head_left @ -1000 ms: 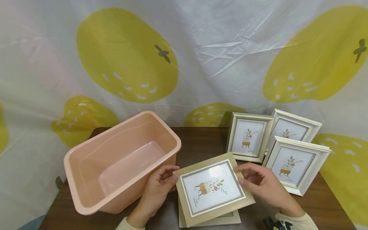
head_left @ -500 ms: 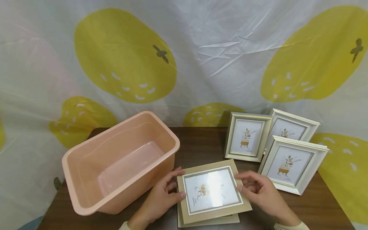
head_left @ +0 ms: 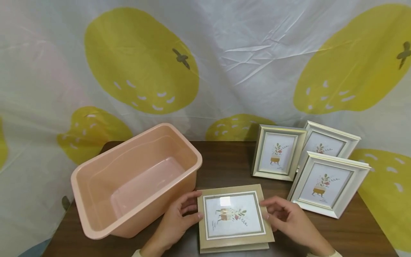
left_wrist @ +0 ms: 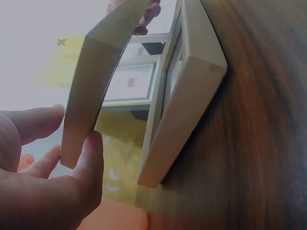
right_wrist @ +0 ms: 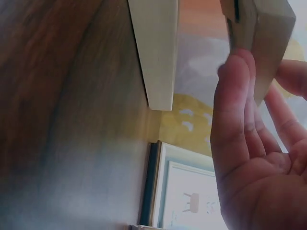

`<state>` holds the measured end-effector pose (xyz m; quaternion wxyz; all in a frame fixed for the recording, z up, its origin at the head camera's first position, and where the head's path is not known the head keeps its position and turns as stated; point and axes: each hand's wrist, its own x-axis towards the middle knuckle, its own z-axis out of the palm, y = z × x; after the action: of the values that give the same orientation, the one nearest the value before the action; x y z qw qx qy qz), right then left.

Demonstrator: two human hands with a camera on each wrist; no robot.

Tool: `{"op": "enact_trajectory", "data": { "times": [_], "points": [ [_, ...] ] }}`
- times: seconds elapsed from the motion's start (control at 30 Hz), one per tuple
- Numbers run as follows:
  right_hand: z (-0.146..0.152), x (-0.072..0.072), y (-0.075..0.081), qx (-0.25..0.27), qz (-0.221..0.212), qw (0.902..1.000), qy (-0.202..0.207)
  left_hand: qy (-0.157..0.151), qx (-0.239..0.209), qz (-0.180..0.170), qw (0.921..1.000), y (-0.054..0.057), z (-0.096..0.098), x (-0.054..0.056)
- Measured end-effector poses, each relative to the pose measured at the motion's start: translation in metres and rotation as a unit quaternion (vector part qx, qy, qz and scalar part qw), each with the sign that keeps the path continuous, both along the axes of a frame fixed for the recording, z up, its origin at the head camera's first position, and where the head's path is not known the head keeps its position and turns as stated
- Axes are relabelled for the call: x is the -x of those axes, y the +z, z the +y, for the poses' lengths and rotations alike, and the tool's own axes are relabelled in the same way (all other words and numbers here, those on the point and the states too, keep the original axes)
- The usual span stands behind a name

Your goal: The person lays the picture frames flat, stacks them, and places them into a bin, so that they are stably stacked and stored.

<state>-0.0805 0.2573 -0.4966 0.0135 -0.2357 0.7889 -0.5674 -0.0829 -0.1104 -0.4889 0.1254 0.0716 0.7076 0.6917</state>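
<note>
A beige picture frame [head_left: 232, 216] with a white inner border and a flower-pot print lies face up between both hands, its print turned sideways. My left hand [head_left: 176, 217] pinches its left edge between thumb and fingers, and my right hand [head_left: 290, 223] grips the opposite edge. Below it a second frame [head_left: 253, 247] lies flat on the table, mostly covered in the head view. Both wrist views show a gap between the held frame [left_wrist: 91, 91] and the lower frame [left_wrist: 187, 96].
A pink plastic bin [head_left: 135, 178] stands on the dark wooden table [head_left: 221, 160] at the left. At the right, several frames stand upright: a champagne one [head_left: 278, 151], a white one [head_left: 330, 184] in front, and another white one [head_left: 334, 137] behind. A lemon-print cloth [head_left: 244, 78] hangs behind.
The held frame has come down and turned, lining up more squarely over the lower frame. Both hands have moved with it, keeping their hold on its sides.
</note>
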Motion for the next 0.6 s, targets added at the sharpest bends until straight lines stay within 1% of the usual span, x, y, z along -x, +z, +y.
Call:
{"op": "enact_trajectory", "data": {
  "times": [0.17, 0.27, 0.4, 0.6],
  "points": [
    [0.002, -0.002, -0.003, 0.001, -0.027, 0.9993, 0.025, -0.008, 0.025, -0.012, 0.9996, -0.003, -0.002, -0.001],
    [0.002, -0.003, -0.004, 0.007, -0.040, 0.9984, 0.038, -0.015, 0.044, -0.005, 0.9989, -0.005, -0.004, -0.001],
    [0.003, -0.003, -0.006, 0.012, -0.054, 0.9972, 0.051, -0.019, 0.058, 0.006, 0.9981, -0.008, -0.006, -0.002],
    [0.003, -0.002, -0.011, 0.008, -0.065, 0.9960, 0.061, -0.016, 0.081, 0.002, 0.9966, -0.011, -0.007, -0.001]
  ]
}}
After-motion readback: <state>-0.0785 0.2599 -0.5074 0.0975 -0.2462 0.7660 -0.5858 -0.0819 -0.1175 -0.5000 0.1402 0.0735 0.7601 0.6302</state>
